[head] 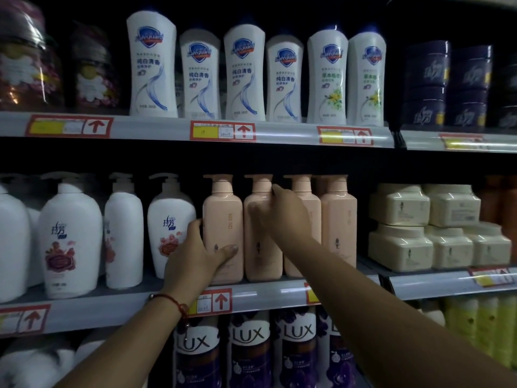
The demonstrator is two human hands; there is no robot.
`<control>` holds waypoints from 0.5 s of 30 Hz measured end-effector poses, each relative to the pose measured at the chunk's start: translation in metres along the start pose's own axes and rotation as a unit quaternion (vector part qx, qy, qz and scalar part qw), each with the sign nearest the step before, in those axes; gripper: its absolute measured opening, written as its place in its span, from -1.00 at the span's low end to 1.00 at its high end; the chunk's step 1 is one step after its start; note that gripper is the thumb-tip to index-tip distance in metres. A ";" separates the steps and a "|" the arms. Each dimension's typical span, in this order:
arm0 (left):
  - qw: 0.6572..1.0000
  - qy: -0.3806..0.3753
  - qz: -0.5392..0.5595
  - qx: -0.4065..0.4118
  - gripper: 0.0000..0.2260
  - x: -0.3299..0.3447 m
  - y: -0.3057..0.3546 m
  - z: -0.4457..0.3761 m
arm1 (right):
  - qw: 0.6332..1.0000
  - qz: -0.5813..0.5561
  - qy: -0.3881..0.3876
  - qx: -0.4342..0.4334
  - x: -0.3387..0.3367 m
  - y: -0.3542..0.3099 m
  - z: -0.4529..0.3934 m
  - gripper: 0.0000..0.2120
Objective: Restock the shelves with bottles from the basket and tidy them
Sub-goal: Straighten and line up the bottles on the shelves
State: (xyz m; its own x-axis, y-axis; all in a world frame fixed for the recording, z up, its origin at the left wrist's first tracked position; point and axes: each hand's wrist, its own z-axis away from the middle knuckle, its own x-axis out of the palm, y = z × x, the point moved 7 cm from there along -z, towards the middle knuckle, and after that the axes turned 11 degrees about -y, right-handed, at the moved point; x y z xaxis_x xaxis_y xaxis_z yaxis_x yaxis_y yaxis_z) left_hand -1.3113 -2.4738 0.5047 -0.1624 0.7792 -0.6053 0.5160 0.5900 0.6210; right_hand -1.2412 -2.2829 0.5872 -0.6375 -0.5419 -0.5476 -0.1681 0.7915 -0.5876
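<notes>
Pink bottle (223,228) gripped by left hand (195,256); right hand (279,214) seemingly grips its neighbour (261,247).

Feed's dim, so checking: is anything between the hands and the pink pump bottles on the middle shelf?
Nothing visible. The left hand already grips the leftmost pink bottle, thumb across its front. The right hand is on the second pink bottle, fingers up at its neck. The neighbouring white pump bottle stands just left of the left hand.
</notes>
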 end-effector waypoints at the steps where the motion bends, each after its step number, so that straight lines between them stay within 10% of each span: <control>1: 1.000 0.001 0.000 0.000 -0.26 0.000 0.000 0.000 | 0.999 -0.041 0.014 -0.008 -0.008 0.003 0.003 -0.57; 5: 1.000 0.005 -0.007 -0.001 -0.25 0.000 -0.002 0.000 | 0.980 -0.138 0.145 -0.003 -0.055 0.042 0.016 -0.62; 10: 1.000 0.010 -0.007 0.003 -0.27 0.000 -0.004 0.000 | 0.995 -0.042 0.082 0.032 -0.058 0.065 0.002 -0.31; 15: 1.000 0.009 -0.002 -0.002 -0.24 0.001 -0.004 0.001 | 0.996 -0.035 0.072 0.040 -0.052 0.069 -0.012 -0.63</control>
State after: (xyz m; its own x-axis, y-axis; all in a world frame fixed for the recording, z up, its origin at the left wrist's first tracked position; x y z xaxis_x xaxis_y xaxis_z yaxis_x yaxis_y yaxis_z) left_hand -1.3133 -2.4754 0.5008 -0.1797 0.7802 -0.5992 0.5126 0.5942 0.6198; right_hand -1.2284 -2.1965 0.5817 -0.7280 -0.5447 -0.4164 -0.1591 0.7250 -0.6701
